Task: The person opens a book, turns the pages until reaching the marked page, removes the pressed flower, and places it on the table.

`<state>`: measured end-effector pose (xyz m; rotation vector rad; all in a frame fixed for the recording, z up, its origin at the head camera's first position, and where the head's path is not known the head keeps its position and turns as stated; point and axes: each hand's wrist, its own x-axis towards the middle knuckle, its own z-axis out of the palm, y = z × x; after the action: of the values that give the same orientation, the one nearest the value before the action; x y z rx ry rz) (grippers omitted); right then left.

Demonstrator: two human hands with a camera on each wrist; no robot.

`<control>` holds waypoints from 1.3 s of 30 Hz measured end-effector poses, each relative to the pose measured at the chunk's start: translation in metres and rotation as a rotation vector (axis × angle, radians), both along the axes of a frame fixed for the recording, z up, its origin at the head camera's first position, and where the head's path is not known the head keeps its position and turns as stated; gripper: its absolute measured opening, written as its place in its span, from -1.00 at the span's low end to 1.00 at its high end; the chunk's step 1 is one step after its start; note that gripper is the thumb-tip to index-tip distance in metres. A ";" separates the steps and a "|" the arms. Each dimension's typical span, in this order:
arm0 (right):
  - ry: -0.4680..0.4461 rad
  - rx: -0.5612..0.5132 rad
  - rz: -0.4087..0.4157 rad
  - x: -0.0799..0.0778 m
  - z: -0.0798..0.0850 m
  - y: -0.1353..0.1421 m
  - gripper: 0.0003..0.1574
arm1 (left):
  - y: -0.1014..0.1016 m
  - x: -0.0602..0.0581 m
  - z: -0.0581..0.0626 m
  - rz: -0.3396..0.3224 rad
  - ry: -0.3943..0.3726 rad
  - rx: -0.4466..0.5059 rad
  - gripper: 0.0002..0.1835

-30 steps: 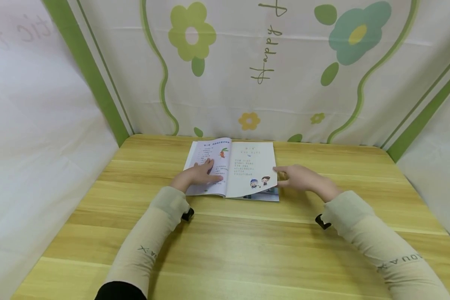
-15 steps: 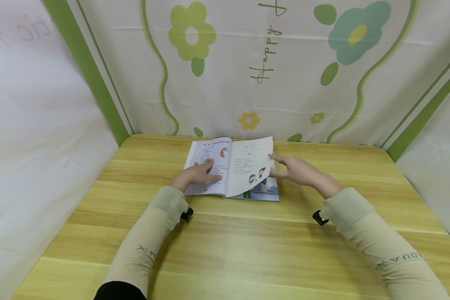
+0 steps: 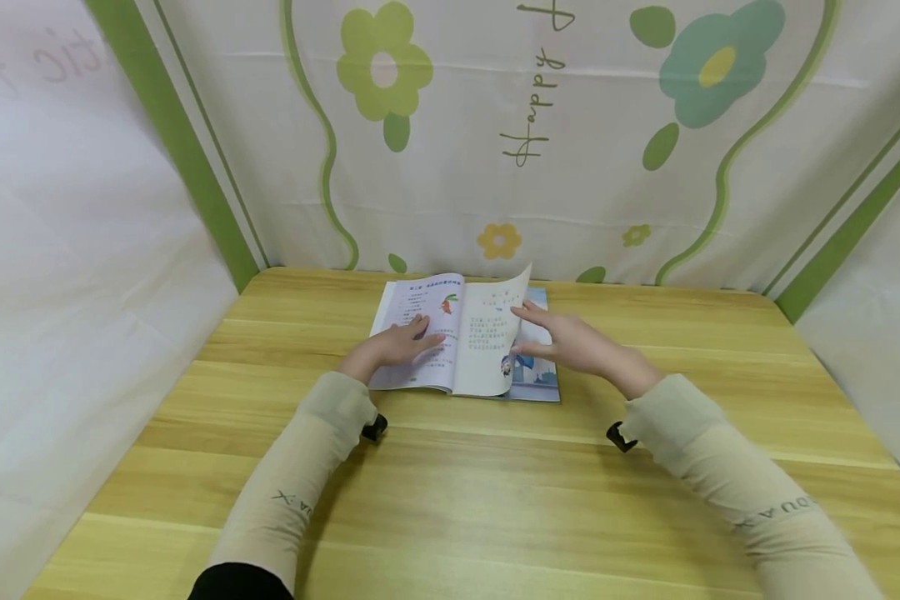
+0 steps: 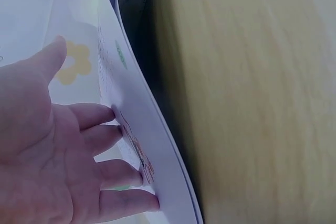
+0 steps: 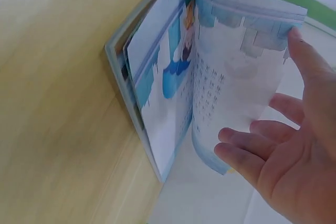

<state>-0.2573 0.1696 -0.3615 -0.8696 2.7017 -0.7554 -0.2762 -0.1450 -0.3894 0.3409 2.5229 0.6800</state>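
Note:
An open picture book [image 3: 420, 379] lies near the far edge of the table. My left hand [image 3: 397, 344] rests on its left page, which carries text and a red-and-green drawing. In the left wrist view, the fingertips [image 4: 149, 200] touch the bowed paper with the thumb spread away. At the other side, my right hand [image 3: 581, 342] has a single page [image 3: 487, 333] raised and curling leftward. Thumb and fingers [image 5: 244, 145] stand apart, fairly straight, against the underside of that page. Below it shows a blue illustrated page [image 5: 168, 82].
The wooden table [image 3: 457, 500] spreads out in front of the book. A white cloth backdrop [image 3: 450, 183] with green and yellow flowers hangs behind it, with white cloth at both sides. Black straps [image 3: 621, 436] are at both wrists.
My right hand has moved left and slightly up, lifting the right page further and curling it over, so more of the blue page beneath shows. The left hand stays nearly in place.

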 end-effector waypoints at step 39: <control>0.057 0.092 0.130 0.011 -0.017 -0.077 -0.04 | -0.003 -0.001 -0.001 -0.045 0.062 0.019 -0.21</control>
<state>-0.2464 0.0924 -0.3783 -1.0465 2.6730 -0.5828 -0.2768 -0.1479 -0.3904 0.4303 2.5600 0.6861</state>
